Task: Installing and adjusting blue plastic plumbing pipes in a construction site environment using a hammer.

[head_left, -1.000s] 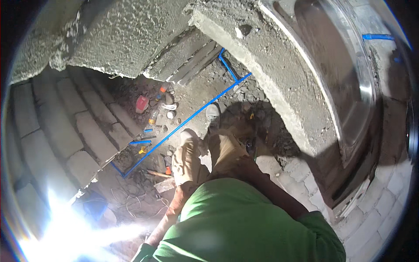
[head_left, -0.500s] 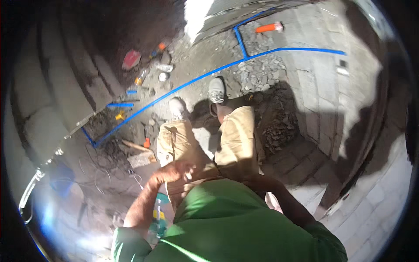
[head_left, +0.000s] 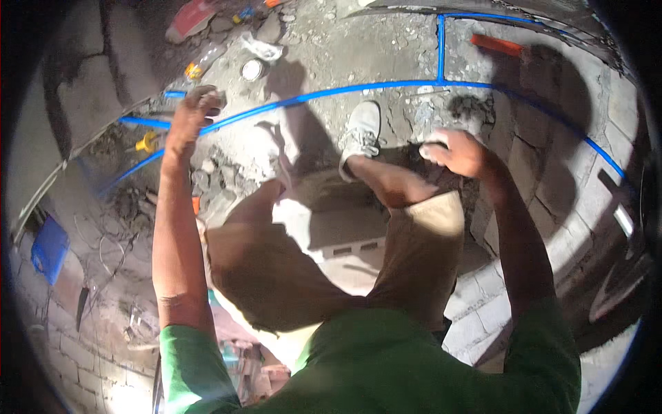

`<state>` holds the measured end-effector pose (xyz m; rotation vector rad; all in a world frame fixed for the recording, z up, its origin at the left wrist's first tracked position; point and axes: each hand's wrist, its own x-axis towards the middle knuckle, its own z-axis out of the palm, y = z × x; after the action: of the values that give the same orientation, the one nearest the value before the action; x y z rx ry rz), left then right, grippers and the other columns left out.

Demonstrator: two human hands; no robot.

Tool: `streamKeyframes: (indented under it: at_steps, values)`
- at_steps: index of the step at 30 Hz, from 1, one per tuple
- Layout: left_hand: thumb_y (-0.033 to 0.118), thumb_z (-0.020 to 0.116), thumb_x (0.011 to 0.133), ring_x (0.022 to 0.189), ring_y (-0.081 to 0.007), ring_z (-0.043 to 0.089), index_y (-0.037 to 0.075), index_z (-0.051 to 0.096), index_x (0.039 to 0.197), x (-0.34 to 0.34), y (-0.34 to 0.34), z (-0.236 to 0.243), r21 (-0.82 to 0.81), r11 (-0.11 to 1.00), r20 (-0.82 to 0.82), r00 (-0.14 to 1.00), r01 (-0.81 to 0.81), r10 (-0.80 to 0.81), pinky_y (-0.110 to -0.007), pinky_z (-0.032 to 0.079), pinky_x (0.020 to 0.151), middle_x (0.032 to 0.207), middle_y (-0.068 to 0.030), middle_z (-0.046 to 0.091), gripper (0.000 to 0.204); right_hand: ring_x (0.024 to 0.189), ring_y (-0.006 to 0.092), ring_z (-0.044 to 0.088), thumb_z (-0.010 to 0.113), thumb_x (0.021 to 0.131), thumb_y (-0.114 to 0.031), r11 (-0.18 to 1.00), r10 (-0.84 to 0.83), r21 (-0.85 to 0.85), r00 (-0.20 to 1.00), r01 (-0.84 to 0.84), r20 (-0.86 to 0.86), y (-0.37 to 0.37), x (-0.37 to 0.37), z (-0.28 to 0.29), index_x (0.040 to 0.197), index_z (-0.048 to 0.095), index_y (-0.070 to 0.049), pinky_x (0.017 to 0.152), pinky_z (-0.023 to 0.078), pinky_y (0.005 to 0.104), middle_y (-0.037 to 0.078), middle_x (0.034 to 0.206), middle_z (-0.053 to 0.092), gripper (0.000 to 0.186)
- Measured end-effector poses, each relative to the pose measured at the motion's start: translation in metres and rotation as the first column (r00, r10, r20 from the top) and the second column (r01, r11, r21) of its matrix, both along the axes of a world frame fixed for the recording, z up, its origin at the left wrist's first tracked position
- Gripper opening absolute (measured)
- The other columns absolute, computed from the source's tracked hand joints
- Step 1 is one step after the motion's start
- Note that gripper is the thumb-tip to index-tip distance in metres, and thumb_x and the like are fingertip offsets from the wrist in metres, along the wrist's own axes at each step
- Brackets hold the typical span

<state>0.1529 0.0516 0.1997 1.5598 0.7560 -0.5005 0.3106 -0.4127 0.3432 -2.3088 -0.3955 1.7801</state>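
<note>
My left hand [head_left: 192, 123] is over the blue pipe [head_left: 310, 96] at its left part, fingers loosely bent and apart, nothing visible in them. I cannot tell whether it touches the pipe. My right hand [head_left: 460, 153] hangs above my right knee, thumb and fingers bent with a gap between them; it looks bare of any object. The long pipe curves across the floor beyond my shoes. A short blue branch pipe [head_left: 441, 52] joins it at the far side. A yellow piece [head_left: 146, 142] lies left of my left hand, beside a blue pipe offcut [head_left: 145, 122].
A white round can [head_left: 253, 70], a crumpled clear plastic piece [head_left: 261, 48] and a red object [head_left: 191, 19] lie at the far left. An orange pipe [head_left: 496, 45] sticks out at the far right. Rubble [head_left: 214, 176] and block walls [head_left: 538, 165] surround my feet.
My left hand has gone from my lap out over the pipe at left. My right hand has risen from beside my hip to above the knee. My knees are wider apart and the view has shifted.
</note>
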Motion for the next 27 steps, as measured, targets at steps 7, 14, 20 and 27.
streamKeyframes:
  at_steps: [7,14,20,27]
  values:
    - [0.031,0.063,0.087,0.099,-0.0386,0.064,0.006,0.063,0.115,0.058,-0.102,-0.175,0.382,0.789,0.051,0.841,0.482,-0.539,-0.042,0.05,0.086,0.1,-0.0245,0.068,0.037,0.088,0.0318,0.066,0.058,0.094,-0.03,0.969,0.032,0.215,0.926,-0.121,0.375,0.031,0.077,-0.105,0.108,0.065,-0.004,0.08,0.05,0.0393,0.019,0.096,0.067,0.03]
    - [0.031,0.062,0.086,0.096,-0.0415,0.064,0.009,0.065,0.11,0.079,-0.172,-0.207,0.413,0.651,0.103,0.677,0.637,-0.729,-0.045,0.05,0.085,0.097,-0.0242,0.067,0.032,0.099,0.0343,0.065,0.061,0.092,-0.036,0.93,0.207,0.002,0.529,-0.366,0.823,-0.04,0.122,-0.105,0.114,0.061,0.001,0.083,0.051,0.0406,0.023,0.103,0.066,0.042]
    - [0.028,0.066,0.086,0.1,-0.0318,0.066,0.002,0.064,0.115,0.118,-0.11,-0.169,0.598,0.649,0.177,0.712,0.471,-0.68,-0.04,0.051,0.085,0.105,-0.0228,0.068,0.039,0.09,0.04,0.064,0.062,0.089,-0.034,0.971,-0.111,0.196,0.475,-0.133,0.873,-0.106,0.061,-0.066,0.103,0.062,0.0,0.08,0.049,0.0463,0.025,0.093,0.066,0.036]
    - [0.021,0.065,0.088,0.102,-0.0264,0.063,0.0,0.061,0.119,0.141,-0.053,-0.015,0.308,0.887,0.486,0.744,0.345,-0.458,-0.033,0.049,0.086,0.113,-0.0183,0.066,0.038,0.091,0.0408,0.063,0.06,0.09,-0.027,0.965,-0.21,0.057,0.623,0.255,0.754,-0.263,-0.124,-0.075,0.098,0.065,-0.005,0.079,0.049,0.0453,0.022,0.093,0.067,0.024]
